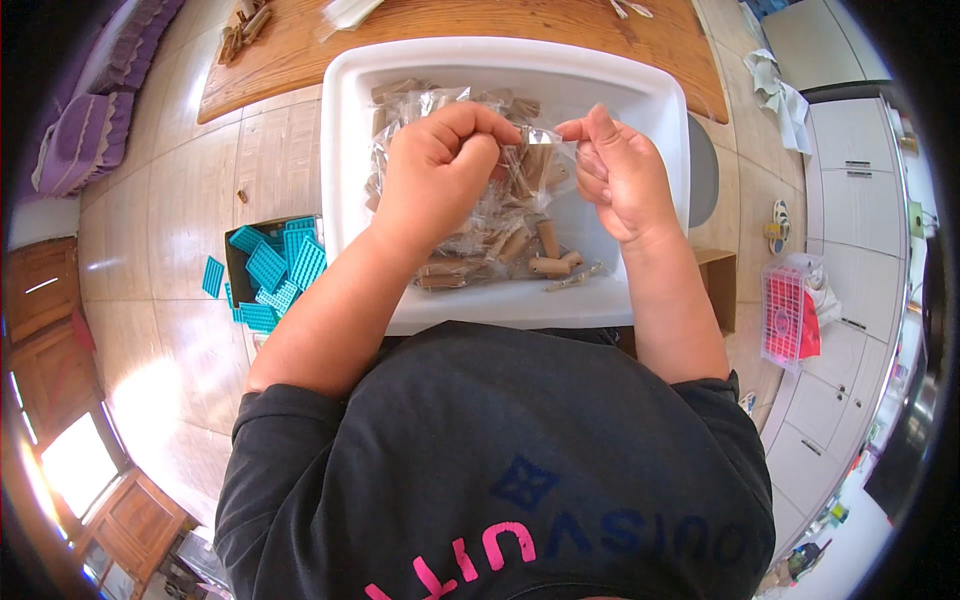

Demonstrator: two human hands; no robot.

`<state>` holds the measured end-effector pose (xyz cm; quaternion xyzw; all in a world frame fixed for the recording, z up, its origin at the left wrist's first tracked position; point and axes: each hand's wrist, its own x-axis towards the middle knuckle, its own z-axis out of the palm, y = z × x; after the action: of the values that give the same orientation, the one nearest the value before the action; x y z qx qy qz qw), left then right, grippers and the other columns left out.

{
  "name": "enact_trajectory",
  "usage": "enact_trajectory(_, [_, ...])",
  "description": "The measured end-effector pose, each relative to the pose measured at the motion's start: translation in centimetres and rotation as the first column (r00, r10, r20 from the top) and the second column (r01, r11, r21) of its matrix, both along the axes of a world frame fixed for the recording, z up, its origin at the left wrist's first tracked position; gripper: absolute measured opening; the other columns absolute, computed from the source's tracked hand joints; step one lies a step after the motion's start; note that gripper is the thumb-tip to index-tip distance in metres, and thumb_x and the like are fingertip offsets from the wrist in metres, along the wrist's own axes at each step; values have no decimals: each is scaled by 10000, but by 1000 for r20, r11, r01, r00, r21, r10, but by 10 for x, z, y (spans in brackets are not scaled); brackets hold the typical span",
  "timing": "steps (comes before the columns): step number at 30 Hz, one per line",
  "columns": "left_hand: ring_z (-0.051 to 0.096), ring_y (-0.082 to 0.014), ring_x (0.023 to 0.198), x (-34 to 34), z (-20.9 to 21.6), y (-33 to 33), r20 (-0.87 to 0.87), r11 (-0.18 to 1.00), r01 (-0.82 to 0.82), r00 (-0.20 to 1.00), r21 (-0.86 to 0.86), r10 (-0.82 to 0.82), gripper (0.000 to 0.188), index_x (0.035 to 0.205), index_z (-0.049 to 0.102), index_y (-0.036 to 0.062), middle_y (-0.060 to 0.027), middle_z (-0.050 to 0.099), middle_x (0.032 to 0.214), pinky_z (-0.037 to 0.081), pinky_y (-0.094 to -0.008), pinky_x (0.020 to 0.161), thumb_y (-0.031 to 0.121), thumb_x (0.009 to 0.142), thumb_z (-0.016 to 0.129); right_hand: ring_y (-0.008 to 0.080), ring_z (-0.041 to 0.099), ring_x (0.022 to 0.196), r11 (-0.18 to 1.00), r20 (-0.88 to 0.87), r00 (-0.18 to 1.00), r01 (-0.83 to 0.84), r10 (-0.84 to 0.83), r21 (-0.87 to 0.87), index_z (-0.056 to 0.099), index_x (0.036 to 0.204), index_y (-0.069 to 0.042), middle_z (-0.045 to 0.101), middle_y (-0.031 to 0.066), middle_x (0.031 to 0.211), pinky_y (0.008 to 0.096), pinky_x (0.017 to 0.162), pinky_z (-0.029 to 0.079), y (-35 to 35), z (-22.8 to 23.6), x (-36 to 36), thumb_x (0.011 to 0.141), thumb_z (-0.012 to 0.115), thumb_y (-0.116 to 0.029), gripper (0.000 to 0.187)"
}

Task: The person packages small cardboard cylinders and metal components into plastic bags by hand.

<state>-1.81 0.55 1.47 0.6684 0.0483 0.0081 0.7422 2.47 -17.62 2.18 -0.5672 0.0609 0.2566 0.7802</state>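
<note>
Both hands are over a white plastic tub (655,270). Between them a small clear plastic bag (545,140) is stretched, with something tan showing in or behind it. My left hand (440,160) is closed, thumb and forefinger pinching the bag's left side. The thumb and forefinger of my right hand (625,175) pinch its right edge, the other fingers curled in. Below them in the tub lies a heap of clear bags (480,235) with tan cylindrical pieces inside. Several loose tan cylinders (548,238) lie near the heap's right side.
A wooden table (450,20) stands beyond the tub. On the floor at left, a box (237,262) holds teal ridged plates (267,266), some spilling out. A cardboard box (715,290) sits right of the tub. Farther right are a pink basket (783,310) and white cabinets (855,240).
</note>
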Motion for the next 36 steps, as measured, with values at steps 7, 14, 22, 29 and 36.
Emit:
enact_trajectory(7, [513, -54, 567, -3, -2, -1, 165, 946, -46, 986, 322, -8, 154, 830, 638, 16, -25, 580, 616, 418, -207, 525, 38, 785, 492, 3, 282, 450, 985, 275, 959, -16, 64, -173, 597, 909, -4, 445, -78, 577, 169, 410, 211, 9, 0, -6, 844, 616, -204, 211])
enact_trajectory(14, [545, -65, 639, 3, 1, 2, 5, 997, 34, 999, -64, -34, 118, 858, 614, -9, -41, 614, 716, 443, -201, 594, 30, 807, 515, 20, 479, 677, 989, 349, 935, -7, 58, -146, 609, 857, 4, 584, -28, 763, 163, 607, 399, 5, -11, -5, 843, 600, -91, 96])
enact_trajectory(22, [559, -85, 752, 6, -5, 3, 97, 985, -23, 995, 174, 6, 199, 1071, 478, 3, -72, 633, 864, 458, -209, 662, 30, 876, 500, 8, 456, 643, 851, 567, 814, 383, -127, -359, 630, 878, -54, 578, -51, 745, 155, 575, 369, -38, 10, 20, 835, 630, -203, 155])
enact_trajectory(29, [576, -263, 851, 14, -8, 10, 336, 768, -230, 942, 597, 20, 164, 962, 608, 74, -95, 621, 976, 458, -322, 751, 60, 811, 548, 162, 580, 728, 192, 571, 819, 569, -48, -800, 659, 896, -93, 623, 6, 712, 279, 684, 441, -198, -51, 68, 832, 513, -529, 464])
enact_trajectory(36, [549, -235, 1017, 13, -4, 5, 539, 690, -358, 840, 630, -56, 158, 949, 638, 60, -106, 582, 1111, 408, -315, 888, 77, 803, 579, 229, 596, 958, 102, 455, 889, 448, 53, -888, 552, 1163, -115, 487, 111, 1261, 336, 913, 398, -211, -61, 61, 814, 554, -408, 456])
